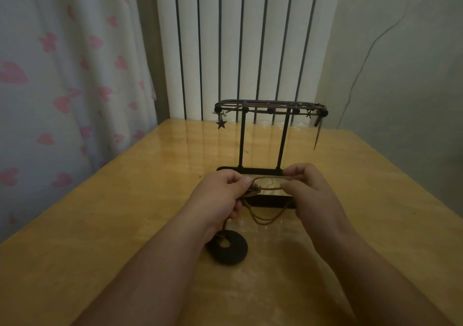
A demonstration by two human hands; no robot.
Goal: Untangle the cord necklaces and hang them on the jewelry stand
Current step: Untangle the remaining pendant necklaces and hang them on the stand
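A black jewelry stand (241,140) with two posts and a top bar stands on the wooden table (100,225). Cord necklaces with dark beads and a star charm (221,124) hang along its bar. In front of the stand's base, my left hand (220,195) grips a bunched knot of brown cord necklace (265,219). My right hand (310,190) pinches a strand of the same cord, stretched between both hands. Loops of cord sag below them. A dark ring-shaped pendant (231,250) hangs from the cord under my left hand and rests on the table.
A white radiator (245,37) stands behind the table. A curtain with pink hearts (62,75) hangs at the left. A grey wall with a thin wire (360,62) is at the right.
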